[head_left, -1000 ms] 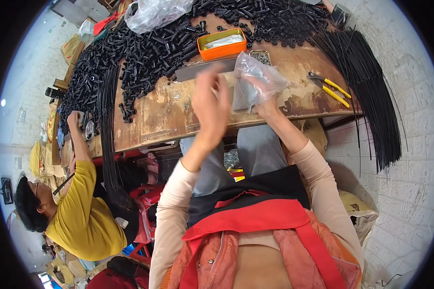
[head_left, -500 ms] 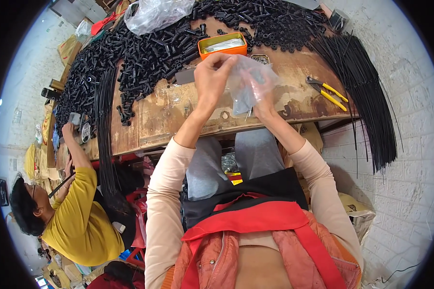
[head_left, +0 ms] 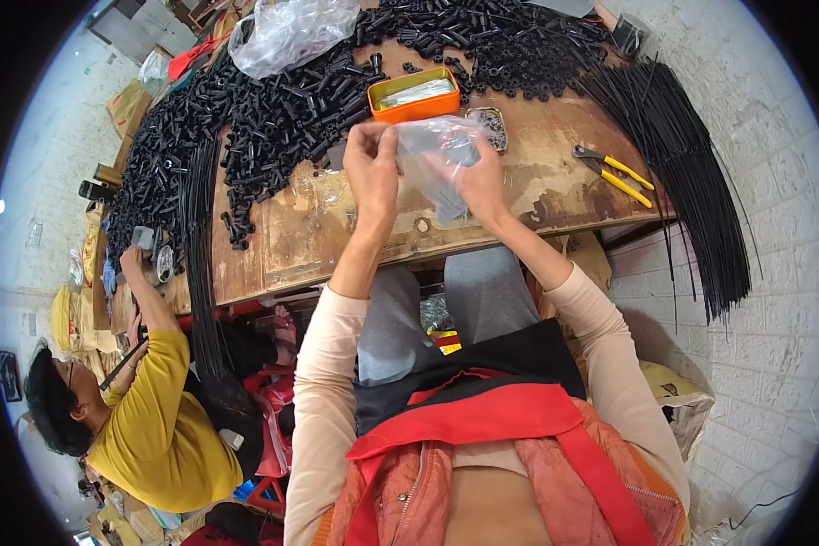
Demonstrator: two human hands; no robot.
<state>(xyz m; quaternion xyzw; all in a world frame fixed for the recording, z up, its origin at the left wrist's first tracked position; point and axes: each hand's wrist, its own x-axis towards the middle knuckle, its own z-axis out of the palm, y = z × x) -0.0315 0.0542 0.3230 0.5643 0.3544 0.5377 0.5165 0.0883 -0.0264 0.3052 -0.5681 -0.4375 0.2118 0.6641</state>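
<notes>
Both my hands hold a small clear plastic bag [head_left: 437, 150] up over the worn wooden table [head_left: 318, 227]. My left hand [head_left: 371, 164] pinches the bag's upper left edge. Its right side is gripped by my right hand [head_left: 480, 182], whose fingers lie partly behind the plastic. The bag looks crumpled, and what is inside it I cannot make out. Just beyond the bag sits an orange tray [head_left: 413, 94] with pale strips in it, and a small dish of dark bits [head_left: 493, 126] lies beside it.
Heaps of short black tubes [head_left: 273, 118] cover the table's far and left parts. Long black rods [head_left: 692, 182] hang off the right edge near yellow-handled pliers [head_left: 614, 171]. A large clear bag [head_left: 291, 32] lies at the back. A person in yellow [head_left: 155, 409] works at the left.
My hands have carried the bag farther from me, toward the orange tray, and the left hand has closed on its edge. The person in yellow has shifted an arm along the table.
</notes>
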